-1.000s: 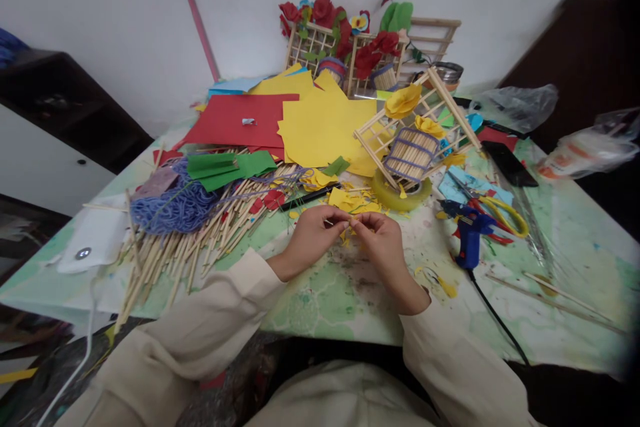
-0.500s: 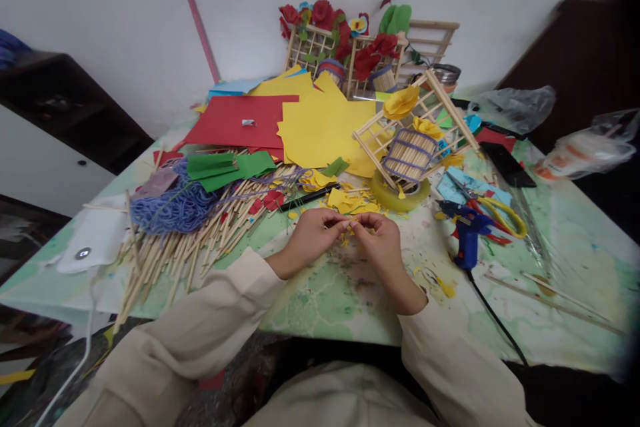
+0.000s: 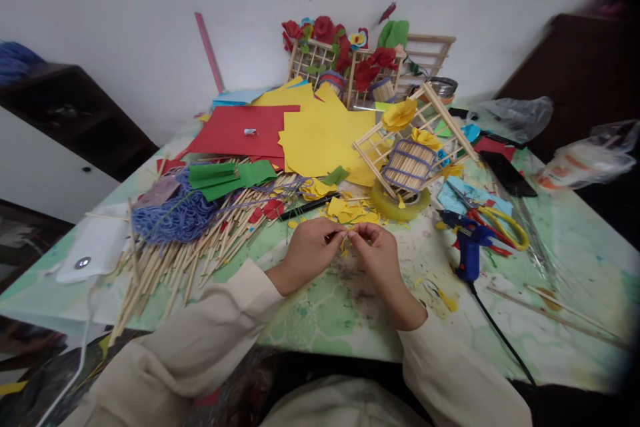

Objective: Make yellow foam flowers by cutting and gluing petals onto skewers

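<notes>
My left hand and my right hand meet above the table's middle, fingertips pinched together on a small yellow paper piece with a thin stick running through it. Both hands are closed on that piece. Just beyond them lie yellow paper scraps and a roll of yellow tape. A blue glue gun rests to the right of my right hand. Cream sleeves cover both forearms.
A heap of wooden sticks and blue yarn lie left. Red paper, yellow sheets and green paper sit behind. A stick lattice with a small basket, scissors, a phone, plastic bags and flower-decorated lattices stand further back.
My hands stay pinched on the yellow piece, shifting only slightly. The view has tilted up a little, so everything sits lower in the picture.
</notes>
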`<state>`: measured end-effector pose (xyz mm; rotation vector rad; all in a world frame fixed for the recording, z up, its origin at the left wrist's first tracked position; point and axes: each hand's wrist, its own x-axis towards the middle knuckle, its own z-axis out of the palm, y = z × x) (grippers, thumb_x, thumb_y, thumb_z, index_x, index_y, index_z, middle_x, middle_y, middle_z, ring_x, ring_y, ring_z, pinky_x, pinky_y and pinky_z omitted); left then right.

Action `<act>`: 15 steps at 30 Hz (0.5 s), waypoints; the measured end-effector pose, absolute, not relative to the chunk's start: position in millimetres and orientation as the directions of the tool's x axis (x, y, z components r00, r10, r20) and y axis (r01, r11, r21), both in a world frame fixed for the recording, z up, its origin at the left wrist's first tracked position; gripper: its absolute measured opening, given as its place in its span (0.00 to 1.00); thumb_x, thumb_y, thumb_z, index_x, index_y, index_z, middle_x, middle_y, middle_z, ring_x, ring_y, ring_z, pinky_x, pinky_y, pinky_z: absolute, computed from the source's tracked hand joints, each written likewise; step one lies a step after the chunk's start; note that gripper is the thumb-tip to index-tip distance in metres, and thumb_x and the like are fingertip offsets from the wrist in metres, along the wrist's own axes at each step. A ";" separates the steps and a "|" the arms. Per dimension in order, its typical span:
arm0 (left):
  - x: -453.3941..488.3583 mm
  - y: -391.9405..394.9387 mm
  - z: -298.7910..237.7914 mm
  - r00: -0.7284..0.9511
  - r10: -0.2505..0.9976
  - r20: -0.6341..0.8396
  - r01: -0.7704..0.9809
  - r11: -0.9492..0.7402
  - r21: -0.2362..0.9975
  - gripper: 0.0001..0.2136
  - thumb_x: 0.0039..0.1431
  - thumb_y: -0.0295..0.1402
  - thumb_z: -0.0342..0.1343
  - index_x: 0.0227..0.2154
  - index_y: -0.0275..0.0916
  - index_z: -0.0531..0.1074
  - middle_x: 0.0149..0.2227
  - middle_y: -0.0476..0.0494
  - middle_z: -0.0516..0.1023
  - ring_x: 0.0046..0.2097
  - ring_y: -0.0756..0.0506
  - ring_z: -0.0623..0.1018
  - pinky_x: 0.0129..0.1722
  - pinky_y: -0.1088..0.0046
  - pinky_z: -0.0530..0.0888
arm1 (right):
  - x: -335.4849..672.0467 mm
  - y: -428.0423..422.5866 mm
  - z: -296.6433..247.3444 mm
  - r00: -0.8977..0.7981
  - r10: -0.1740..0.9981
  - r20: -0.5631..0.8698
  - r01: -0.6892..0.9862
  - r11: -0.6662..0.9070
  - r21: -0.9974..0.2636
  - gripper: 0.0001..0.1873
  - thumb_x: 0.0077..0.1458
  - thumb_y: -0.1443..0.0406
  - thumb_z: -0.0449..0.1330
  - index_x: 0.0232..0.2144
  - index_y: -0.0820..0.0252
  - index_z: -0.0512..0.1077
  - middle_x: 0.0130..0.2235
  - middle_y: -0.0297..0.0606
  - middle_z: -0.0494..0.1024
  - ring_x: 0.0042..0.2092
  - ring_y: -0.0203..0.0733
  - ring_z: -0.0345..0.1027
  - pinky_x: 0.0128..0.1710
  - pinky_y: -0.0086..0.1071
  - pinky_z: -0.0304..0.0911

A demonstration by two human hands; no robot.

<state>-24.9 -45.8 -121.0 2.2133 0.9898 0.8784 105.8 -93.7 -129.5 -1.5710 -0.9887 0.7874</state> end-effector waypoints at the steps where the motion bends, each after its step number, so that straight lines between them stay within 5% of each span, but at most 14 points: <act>1: -25.3 -46.6 -121.3 0.518 0.778 0.357 0.431 -0.597 0.677 0.07 0.55 0.31 0.54 0.32 0.38 0.78 0.30 0.45 0.80 0.33 0.48 0.77 0.34 0.73 0.69 | 106.1 -93.5 -130.4 0.430 0.903 -0.011 0.164 -0.090 -0.982 0.09 0.40 0.60 0.59 0.22 0.61 0.71 0.24 0.36 0.73 0.27 0.38 0.64 0.30 0.32 0.59; 8: -27.6 -49.4 -124.7 0.561 0.681 0.470 0.457 -0.729 0.510 0.08 0.57 0.31 0.52 0.32 0.38 0.77 0.30 0.44 0.80 0.33 0.47 0.77 0.34 0.72 0.70 | 106.7 -92.1 -134.7 0.373 0.918 -0.135 -0.088 -0.110 -0.990 0.09 0.36 0.61 0.62 0.20 0.61 0.71 0.21 0.32 0.71 0.24 0.34 0.61 0.28 0.30 0.58; 15: -28.6 -50.6 -124.5 0.577 0.617 0.535 0.442 -0.787 0.432 0.09 0.58 0.30 0.51 0.32 0.37 0.76 0.31 0.43 0.80 0.33 0.47 0.77 0.34 0.72 0.70 | 106.9 -92.2 -135.0 0.360 0.922 -0.146 -0.126 -0.107 -0.986 0.09 0.35 0.61 0.62 0.20 0.62 0.71 0.22 0.33 0.72 0.25 0.34 0.61 0.29 0.30 0.58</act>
